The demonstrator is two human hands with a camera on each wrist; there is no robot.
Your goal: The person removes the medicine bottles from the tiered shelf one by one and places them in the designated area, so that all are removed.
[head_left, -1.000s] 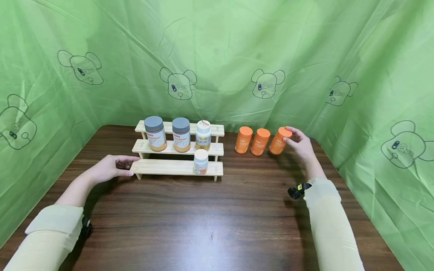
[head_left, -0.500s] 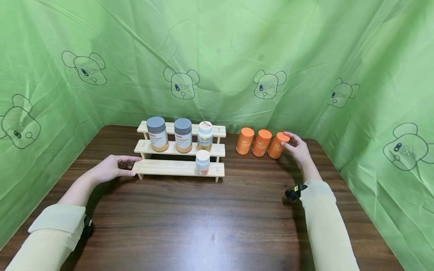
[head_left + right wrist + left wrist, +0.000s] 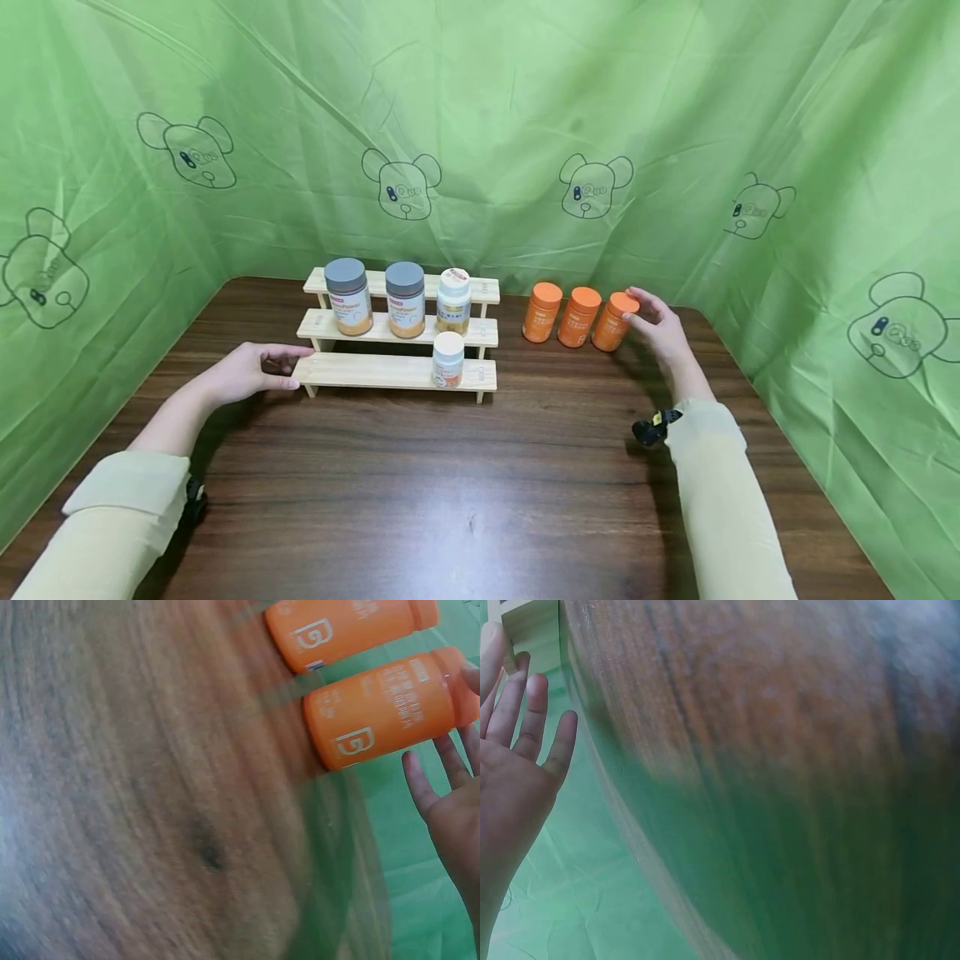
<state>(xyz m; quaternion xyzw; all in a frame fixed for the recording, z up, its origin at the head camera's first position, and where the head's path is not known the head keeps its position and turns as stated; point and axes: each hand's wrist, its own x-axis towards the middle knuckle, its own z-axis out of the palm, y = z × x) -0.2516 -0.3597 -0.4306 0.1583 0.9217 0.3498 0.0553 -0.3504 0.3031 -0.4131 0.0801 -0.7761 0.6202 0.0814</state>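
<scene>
Right hand: the right hand [image 3: 660, 327] pinches the cap of the rightmost orange bottle [image 3: 611, 327] between thumb and fingers; in the right wrist view it is cut off by the right edge, and the thumb covers part of the cap.
Rightmost orange bottle: upright on the worktop [image 3: 420, 483], right of the rack; large characters are legible as shapes, the small print is not.
Other orange bottles: the middle orange bottle [image 3: 578, 319] and the left orange bottle [image 3: 542, 314] stand beside it; the right wrist view crops its one visible neighbour at the top.
Left hand: the left hand [image 3: 243, 372] holds the left end of the lowest tier, thumb in front, fingers behind; how firmly, I cannot tell.
Rack: the wooden rack [image 3: 367, 371] shows only a corner in the left wrist view.
Middle tier: two grey-lidded jars [image 3: 349, 310] and a white-and-gold bottle [image 3: 453, 310] partly hide the top tier.
Lowest tier: a small white bottle [image 3: 447, 362] near the right end; its label is blurred.
Sleeves: both sleeves [image 3: 723, 492] run out of frame.
</scene>
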